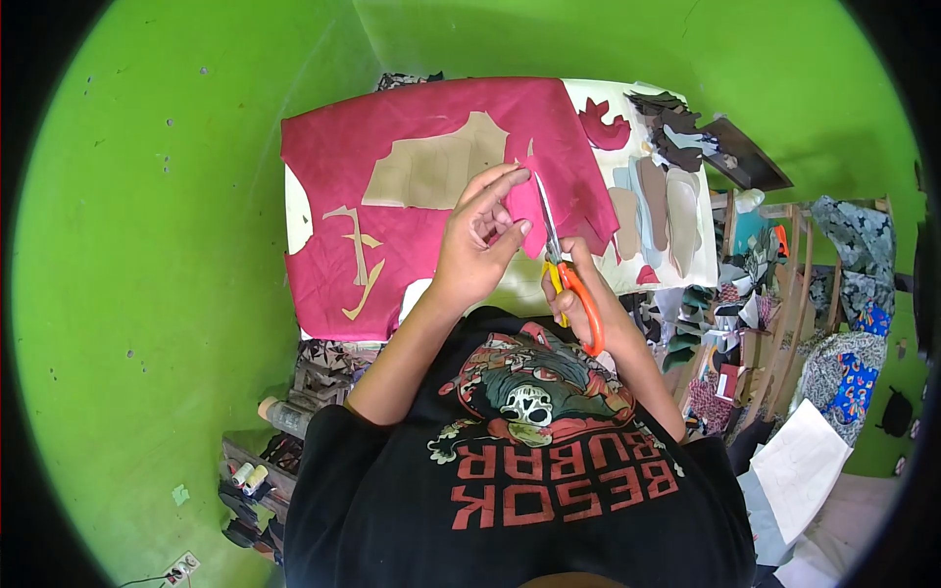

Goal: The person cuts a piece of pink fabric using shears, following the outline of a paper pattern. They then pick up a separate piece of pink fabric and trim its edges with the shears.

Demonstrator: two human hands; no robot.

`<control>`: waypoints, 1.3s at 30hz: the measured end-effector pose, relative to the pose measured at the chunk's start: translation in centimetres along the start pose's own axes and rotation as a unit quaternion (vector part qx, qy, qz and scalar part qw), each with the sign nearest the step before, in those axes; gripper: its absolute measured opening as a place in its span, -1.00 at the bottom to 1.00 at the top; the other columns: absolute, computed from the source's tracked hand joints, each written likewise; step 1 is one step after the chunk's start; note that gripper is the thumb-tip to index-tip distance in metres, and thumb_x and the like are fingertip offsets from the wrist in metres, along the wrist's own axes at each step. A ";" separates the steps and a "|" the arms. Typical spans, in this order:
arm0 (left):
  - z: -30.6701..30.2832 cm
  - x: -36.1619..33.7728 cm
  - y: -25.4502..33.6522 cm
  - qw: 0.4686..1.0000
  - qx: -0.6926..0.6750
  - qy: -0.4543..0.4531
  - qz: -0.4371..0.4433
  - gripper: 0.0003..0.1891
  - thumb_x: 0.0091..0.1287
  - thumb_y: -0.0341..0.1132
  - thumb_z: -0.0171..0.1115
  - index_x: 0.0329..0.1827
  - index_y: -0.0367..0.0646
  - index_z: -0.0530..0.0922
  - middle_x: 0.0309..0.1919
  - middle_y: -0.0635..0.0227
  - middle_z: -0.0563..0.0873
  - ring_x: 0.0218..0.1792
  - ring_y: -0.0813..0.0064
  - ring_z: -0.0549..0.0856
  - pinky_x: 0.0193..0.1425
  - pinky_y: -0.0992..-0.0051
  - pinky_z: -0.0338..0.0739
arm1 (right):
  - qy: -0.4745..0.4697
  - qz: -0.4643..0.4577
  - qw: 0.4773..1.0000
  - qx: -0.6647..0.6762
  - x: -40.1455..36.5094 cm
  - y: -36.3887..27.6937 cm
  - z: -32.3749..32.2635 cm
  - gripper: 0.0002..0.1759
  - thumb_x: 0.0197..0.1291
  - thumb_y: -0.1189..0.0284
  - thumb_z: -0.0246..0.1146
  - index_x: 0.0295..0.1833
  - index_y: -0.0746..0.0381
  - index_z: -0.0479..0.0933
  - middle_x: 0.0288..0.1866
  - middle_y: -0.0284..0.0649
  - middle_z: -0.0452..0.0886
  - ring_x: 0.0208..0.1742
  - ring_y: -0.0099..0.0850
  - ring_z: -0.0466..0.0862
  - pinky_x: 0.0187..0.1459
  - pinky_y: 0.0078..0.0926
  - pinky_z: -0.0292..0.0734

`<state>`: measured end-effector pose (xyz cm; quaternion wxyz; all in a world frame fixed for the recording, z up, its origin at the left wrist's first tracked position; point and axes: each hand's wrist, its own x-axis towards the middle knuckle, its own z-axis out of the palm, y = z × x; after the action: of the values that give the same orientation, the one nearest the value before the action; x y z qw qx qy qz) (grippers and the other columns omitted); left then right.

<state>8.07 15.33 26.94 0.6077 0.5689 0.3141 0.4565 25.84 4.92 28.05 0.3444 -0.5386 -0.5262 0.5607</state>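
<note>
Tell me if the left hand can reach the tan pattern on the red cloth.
Probably yes: the left hand holds the red cloth beside the tan pattern, nothing lying between.

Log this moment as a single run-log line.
left hand: pinches red fabric edge | right hand: grips scissors, blades at fabric edge | on fabric: tan paper pattern

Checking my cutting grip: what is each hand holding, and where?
The right hand grips the scissors by the orange handles, blades in the red cloth. The left hand pinches the cloth's cut edge beside the blades.
</note>
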 end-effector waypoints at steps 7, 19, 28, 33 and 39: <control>0.5 0.2 0.6 1.000 -0.015 -0.010 -0.017 -0.42 0.31 -0.71 0.27 0.43 -0.24 0.52 0.37 0.35 0.44 -0.19 0.77 0.46 -0.04 0.66 0.51 | 0.004 -0.031 0.999 -0.030 0.1 1.1 -0.9 0.01 0.20 -0.36 0.27 0.30 0.29 0.11 -0.23 -0.20 0.45 -0.23 -0.40 0.48 -0.12 -0.42 0.49; 0.9 3.4 0.3 0.999 -0.015 -0.033 -0.006 -0.42 0.33 -0.70 0.20 0.46 -0.22 0.51 0.40 0.43 0.42 -0.21 0.79 0.38 -0.06 0.69 0.45 | -0.019 -0.008 1.000 -0.003 2.4 -0.2 -3.9 0.08 0.11 -0.40 0.32 0.32 0.28 0.11 -0.20 -0.15 0.50 -0.37 -0.52 0.50 -0.28 -0.58 0.48; 1.8 4.1 -0.7 1.000 -0.023 -0.016 0.005 -0.33 0.31 -0.68 0.30 0.54 -0.25 0.42 0.41 0.45 0.41 -0.25 0.77 0.42 -0.06 0.67 0.52 | -0.016 -0.060 0.997 0.043 2.7 0.5 -4.4 -0.10 0.22 -0.19 0.39 0.26 0.27 0.13 -0.24 -0.20 0.53 -0.26 -0.44 0.54 -0.16 -0.46 0.51; 1.6 3.5 -0.9 0.994 -0.088 -0.016 -0.061 -0.32 0.35 -0.69 0.27 0.55 -0.22 0.32 0.33 0.30 0.49 -0.25 0.76 0.56 -0.14 0.64 0.53 | 0.014 -0.073 0.997 0.006 2.1 -0.2 -3.6 -0.15 0.23 0.02 0.49 0.25 0.29 0.11 -0.29 -0.19 0.48 -0.30 -0.46 0.50 -0.20 -0.47 0.50; 1.8 3.0 -1.9 0.977 -0.193 0.038 -0.083 -0.70 0.45 -0.54 0.26 0.17 -0.13 0.43 0.01 0.42 0.65 -0.21 0.71 0.63 -0.16 0.59 0.54 | 0.040 -0.071 0.996 -0.038 1.7 -0.3 -2.8 -0.17 0.22 0.05 0.51 0.23 0.29 0.12 -0.28 -0.18 0.47 -0.31 -0.47 0.50 -0.22 -0.48 0.49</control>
<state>11.23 17.43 25.75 0.7293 0.3954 0.2889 0.4778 28.15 7.20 28.31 0.3834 -0.5348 -0.5698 0.4923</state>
